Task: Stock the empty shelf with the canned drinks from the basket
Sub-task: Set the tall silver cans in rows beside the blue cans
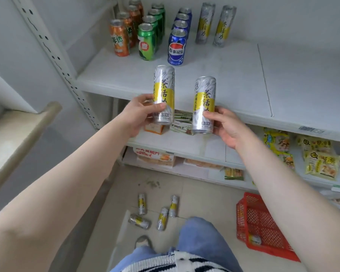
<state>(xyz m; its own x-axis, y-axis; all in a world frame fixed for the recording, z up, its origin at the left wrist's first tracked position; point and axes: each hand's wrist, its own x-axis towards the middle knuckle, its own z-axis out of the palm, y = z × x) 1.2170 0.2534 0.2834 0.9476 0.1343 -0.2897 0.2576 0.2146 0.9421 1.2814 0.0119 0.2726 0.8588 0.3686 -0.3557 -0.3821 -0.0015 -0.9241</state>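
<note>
A person in blue jeans and a striped knit top stands before a white metal shelf (234, 79), holding up two tall, slim silver cans with yellow label bands. The left hand (139, 116) curls its fingers and thumb around the lower half of the left can (164, 91); the right hand (227, 126) grips the lower side of the right can (204, 103), thumb across its front. Both cans are upright, held just in front of the shelf's front edge, a gap between them.

On the smooth painted shelf, rows of glossy cylinders run front to back at the left rear: orange cans (119, 37), green cans (147, 41) beside them, then blue cans (177, 46). To their right stand two more silver-and-yellow cans (204, 23), apart from each other, near the back wall. The shelf's right part is bare.

A perforated white upright (53, 54) rises along the shelf's left side. On the lower shelves lie crinkled yellow snack packets (320, 163) at right and flat cartons (155, 156) at left.

On the pale tiled floor, four silver-and-yellow cans (162, 218) lie on their sides, scattered near the person's feet. At right sits a red plastic basket (263, 228) with latticed walls, tilted on the floor; one can (254, 239) lies inside at its near corner. A beige ledge (18, 134) with a rounded edge juts in from the left.
</note>
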